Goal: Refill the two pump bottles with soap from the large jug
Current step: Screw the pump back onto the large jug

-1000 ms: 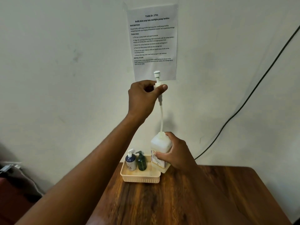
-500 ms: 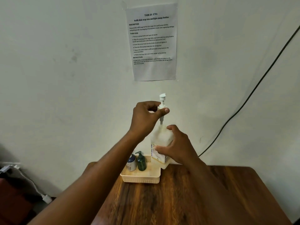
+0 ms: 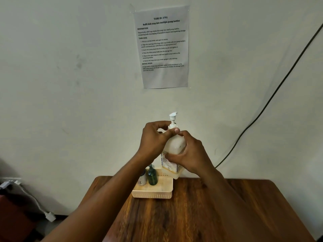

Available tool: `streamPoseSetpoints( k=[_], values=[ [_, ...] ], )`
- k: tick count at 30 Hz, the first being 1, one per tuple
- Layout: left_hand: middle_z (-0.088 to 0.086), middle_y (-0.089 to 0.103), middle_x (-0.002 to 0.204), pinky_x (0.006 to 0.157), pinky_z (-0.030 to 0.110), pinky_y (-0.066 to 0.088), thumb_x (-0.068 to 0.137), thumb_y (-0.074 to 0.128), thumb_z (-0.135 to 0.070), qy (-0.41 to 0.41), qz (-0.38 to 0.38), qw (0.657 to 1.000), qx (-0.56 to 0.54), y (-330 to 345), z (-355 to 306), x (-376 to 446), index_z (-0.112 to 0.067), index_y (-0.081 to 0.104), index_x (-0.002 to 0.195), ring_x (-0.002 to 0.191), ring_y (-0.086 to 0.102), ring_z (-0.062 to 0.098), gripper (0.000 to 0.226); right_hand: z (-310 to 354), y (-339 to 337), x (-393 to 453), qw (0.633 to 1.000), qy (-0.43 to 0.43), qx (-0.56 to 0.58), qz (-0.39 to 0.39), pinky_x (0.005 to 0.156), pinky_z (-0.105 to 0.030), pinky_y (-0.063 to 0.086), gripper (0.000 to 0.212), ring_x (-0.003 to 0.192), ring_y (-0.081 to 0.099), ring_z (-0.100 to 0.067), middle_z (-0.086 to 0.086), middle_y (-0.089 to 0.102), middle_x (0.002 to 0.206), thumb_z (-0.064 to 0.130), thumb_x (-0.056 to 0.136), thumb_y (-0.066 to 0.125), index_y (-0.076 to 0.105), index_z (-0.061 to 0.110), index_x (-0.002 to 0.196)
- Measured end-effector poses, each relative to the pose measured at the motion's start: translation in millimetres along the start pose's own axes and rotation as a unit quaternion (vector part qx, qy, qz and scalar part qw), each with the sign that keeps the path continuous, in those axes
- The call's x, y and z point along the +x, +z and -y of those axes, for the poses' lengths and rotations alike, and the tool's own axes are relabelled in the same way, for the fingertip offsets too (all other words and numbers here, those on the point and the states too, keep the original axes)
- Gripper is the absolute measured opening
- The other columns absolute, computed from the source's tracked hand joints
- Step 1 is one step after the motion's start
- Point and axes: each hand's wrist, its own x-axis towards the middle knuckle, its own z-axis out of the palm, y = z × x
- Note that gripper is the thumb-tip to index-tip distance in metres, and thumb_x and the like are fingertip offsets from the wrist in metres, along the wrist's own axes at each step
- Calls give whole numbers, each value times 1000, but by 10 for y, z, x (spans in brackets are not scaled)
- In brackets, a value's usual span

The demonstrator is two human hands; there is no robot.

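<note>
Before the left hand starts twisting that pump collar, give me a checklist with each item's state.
1. Pump head seated on the large jug: ok, its collar sits at the neck, no tube showing.
2. Left hand grip on the collar: ok, thumb and fingers curl round it.
3. Right hand steadying the jug: ok, fingers wrap its body.
4. Jug supported: not ok, it is tilted and lifted above the basket corner.
5. Green bottle capped in the basket: ok.
6. Second small bottle capped: cannot tell, the left forearm hides its top.
7. Collar threaded tight: cannot tell.
</note>
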Motion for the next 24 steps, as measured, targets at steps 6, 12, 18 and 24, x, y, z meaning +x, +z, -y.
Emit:
streamPoseSetpoints(
  k=[6, 12, 18, 24],
  values=[
    [5, 77, 100, 86, 59, 58, 89, 82, -27, -1, 13, 1000, 0, -38, 10, -29, -21, 83, 98, 92, 75, 34, 12, 55, -36, 11, 1000, -2, 6, -5, 76, -32, 58, 77, 90, 65, -3, 18, 67, 104, 72, 54, 80, 51, 41, 118],
    [-8, 78, 104, 97, 50, 56, 87, 83, -30, -3, 12, 999, 33, 3, -14, -29, -22, 83, 100, 104, 72, 17, 14, 65, -58, -20, 1000, -8, -12, -26, 75, -30, 58, 79, 89, 64, -4, 18, 66, 104, 75, 52, 77, 51, 39, 118],
    [-4, 76, 114, 102, 39, 51, 90, 80, -32, 12, 4, 997, 76, -28, -9, -21, -20, 82, 105, 115, 65, 13, 20, 107, -39, -32, 999, -15, -22, -32, 75, -25, 56, 82, 90, 64, -5, 19, 66, 107, 77, 52, 74, 52, 37, 120],
    [-14, 74, 123, 94, 20, 49, 99, 69, -28, -21, 164, 986, 37, -211, -162, 70, -24, 77, 119, 114, 66, -3, 21, 142, -75, -32, 999, -15, 17, -26, 72, -29, 59, 77, 88, 65, -3, 19, 66, 103, 75, 55, 77, 52, 39, 118]
  ],
)
